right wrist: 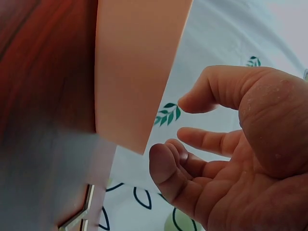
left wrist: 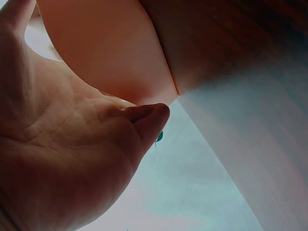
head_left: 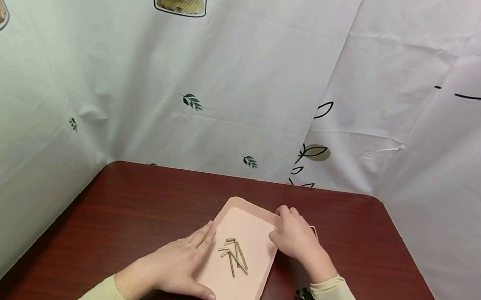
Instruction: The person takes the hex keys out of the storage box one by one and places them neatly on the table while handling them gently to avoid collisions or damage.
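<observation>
A pink rectangular tray (head_left: 254, 230) lies at a slight angle on the table, with several brass-coloured L-shaped hex keys (head_left: 235, 255) loosely piled inside. My left hand (head_left: 182, 260) rests along the tray's left side, fingers straight, its thumb by the near edge. In the left wrist view the palm faces the tray's outer wall (left wrist: 106, 48). By the far right corner hovers my right hand (head_left: 299, 236); the right wrist view shows its fingers loosely bent, with nothing between them and the thumb, beside the tray wall (right wrist: 134, 72).
More brass-coloured L-shaped pieces (right wrist: 79, 216) lie on the table right of the tray, mostly hidden behind the right hand in the head view. The dark red table (head_left: 143, 208) is bordered by white printed curtains (head_left: 252, 69) at the back and sides.
</observation>
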`<state>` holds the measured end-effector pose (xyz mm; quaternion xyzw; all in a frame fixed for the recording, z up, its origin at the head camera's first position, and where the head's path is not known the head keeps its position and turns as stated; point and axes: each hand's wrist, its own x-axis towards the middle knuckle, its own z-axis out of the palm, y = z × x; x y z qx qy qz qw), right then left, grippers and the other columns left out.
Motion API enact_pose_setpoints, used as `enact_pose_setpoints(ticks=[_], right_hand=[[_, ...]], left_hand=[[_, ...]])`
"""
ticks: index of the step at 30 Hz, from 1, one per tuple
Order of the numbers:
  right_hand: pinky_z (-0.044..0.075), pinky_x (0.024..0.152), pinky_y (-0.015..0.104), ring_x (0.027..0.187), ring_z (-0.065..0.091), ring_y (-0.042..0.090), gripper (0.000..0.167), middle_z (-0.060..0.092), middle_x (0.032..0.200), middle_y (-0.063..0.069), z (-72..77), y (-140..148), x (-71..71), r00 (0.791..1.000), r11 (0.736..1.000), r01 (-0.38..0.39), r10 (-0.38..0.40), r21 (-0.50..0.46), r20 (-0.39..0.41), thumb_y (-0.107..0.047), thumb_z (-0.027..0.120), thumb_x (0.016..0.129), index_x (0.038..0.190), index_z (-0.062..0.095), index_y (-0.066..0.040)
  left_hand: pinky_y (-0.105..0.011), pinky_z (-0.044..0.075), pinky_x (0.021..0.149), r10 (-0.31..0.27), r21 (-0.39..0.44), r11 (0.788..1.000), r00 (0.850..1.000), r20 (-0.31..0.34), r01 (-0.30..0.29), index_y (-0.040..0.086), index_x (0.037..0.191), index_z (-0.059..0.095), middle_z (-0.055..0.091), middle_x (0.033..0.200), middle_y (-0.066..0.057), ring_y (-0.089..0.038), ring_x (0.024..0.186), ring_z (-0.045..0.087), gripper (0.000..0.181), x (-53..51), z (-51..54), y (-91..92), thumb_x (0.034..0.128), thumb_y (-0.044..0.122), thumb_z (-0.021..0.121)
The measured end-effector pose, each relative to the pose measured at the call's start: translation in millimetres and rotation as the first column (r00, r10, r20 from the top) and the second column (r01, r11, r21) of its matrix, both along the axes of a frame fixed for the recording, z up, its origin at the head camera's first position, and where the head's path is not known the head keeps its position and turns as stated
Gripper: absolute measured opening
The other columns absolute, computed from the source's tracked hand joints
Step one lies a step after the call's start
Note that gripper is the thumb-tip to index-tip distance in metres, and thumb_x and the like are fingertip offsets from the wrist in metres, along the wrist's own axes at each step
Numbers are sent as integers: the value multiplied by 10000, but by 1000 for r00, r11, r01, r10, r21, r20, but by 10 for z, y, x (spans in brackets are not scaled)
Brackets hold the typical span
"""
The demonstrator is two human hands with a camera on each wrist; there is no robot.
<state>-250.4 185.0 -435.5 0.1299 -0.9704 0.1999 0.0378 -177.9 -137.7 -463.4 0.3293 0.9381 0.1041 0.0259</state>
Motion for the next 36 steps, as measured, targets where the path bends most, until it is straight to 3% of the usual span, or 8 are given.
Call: enact_pose_setpoints(ticks=[3, 10, 18, 27, 31, 36], right_hand=[[554, 851, 505, 894, 635, 307, 470, 622, 1079, 126, -5, -44, 27, 1000, 1000, -27, 27, -3, -1, -101, 690, 828, 1287, 647, -9], [560, 844, 540, 903, 653, 326, 485, 637, 1096, 137, 0, -159, 101, 998, 998, -64, 64, 9, -6, -90, 718, 814, 1286, 642, -12], [553, 822, 487, 868, 637, 289, 462, 635, 1064, 129, -47, -248, 144, 995, 995, -98, 99, 30, -21, -66, 739, 814, 1263, 647, -2], [569, 909, 507, 1052, 655, 337, 455, 664, 1182, 193, -90, -325, 198, 993, 994, -112, 112, 23, -45, -69, 754, 810, 1248, 648, -9], [578, 838, 475, 971, 642, 312, 453, 643, 1203, 202, -114, -359, 227, 992, 993, -118, 118, 18, -49, -62, 751, 792, 1232, 649, -27], [567, 764, 429, 847, 595, 242, 443, 613, 1094, 151, -157, -404, 267, 984, 986, -166, 167, 18, -63, -39, 755, 767, 1196, 647, -16]], left_hand=[[-524, 470, 1206, -1, -4, 1000, 1000, -1, 1, -93, 1724, 228, 188, 1802, -312, -405, 1664, 279, 1479, 3, 8, 3, 801, 971, 679], [-531, 466, 1210, 0, -7, 1000, 1000, -17, -1, -93, 1727, 216, 200, 1798, -315, -419, 1661, 286, 1488, -5, 10, 5, 795, 966, 692], [-544, 454, 1218, 16, -13, 1000, 1000, -17, -16, -88, 1731, 205, 198, 1802, -309, -432, 1660, 288, 1499, -6, 1, 4, 787, 965, 702], [-536, 449, 1223, 24, -23, 999, 999, -25, -25, -95, 1726, 216, 211, 1792, -323, -440, 1654, 299, 1497, 11, 15, 9, 786, 964, 703], [-526, 435, 1236, 33, -30, 999, 999, -22, -34, -101, 1720, 233, 219, 1787, -329, -438, 1655, 298, 1496, 10, 7, 9, 783, 967, 702], [-516, 428, 1243, 37, -34, 999, 999, -30, -38, -102, 1719, 236, 231, 1785, -325, -435, 1653, 305, 1505, 7, 2, 13, 776, 978, 694]])
